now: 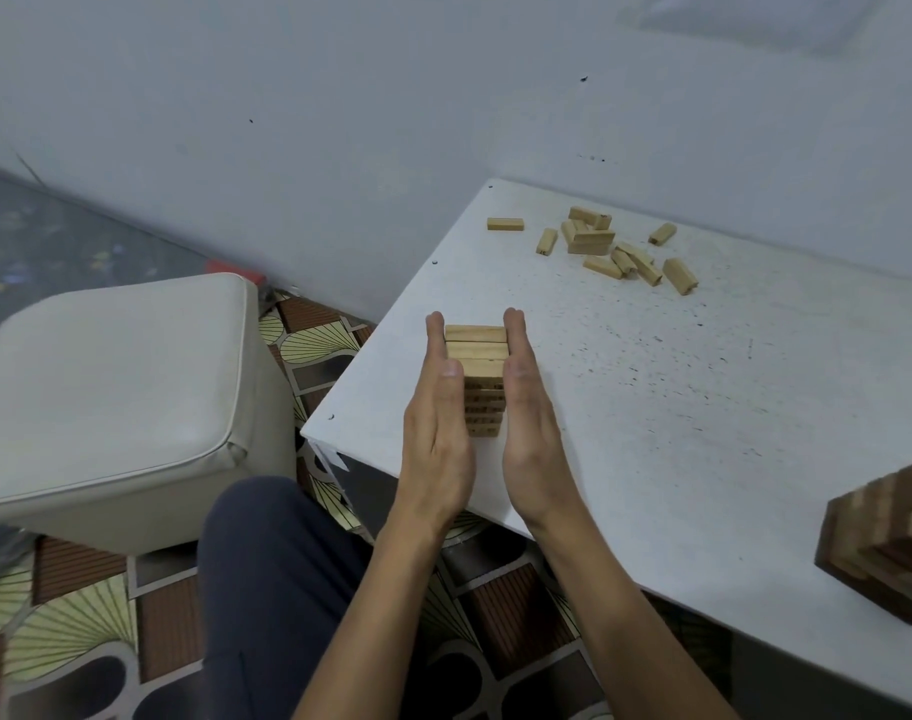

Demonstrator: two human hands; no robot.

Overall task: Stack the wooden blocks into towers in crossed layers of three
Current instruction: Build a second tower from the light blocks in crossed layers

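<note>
A tower of light wooden blocks (477, 350) stands near the left corner of the white table (703, 407), its top layer showing three blocks side by side. My left hand (438, 407) presses flat against the tower's left side with straight fingers. My right hand (526, 402) presses flat against its right side the same way. Several loose light blocks (615, 249) lie scattered at the far side of the table, near the wall.
A darker tower of brown and tan blocks (890, 543) stands at the table's right front edge, partly cut off. A cream padded stool (116, 397) sits left of the table over a patterned floor (80, 615). My dark-trousered knee (267, 563) is below the table edge.
</note>
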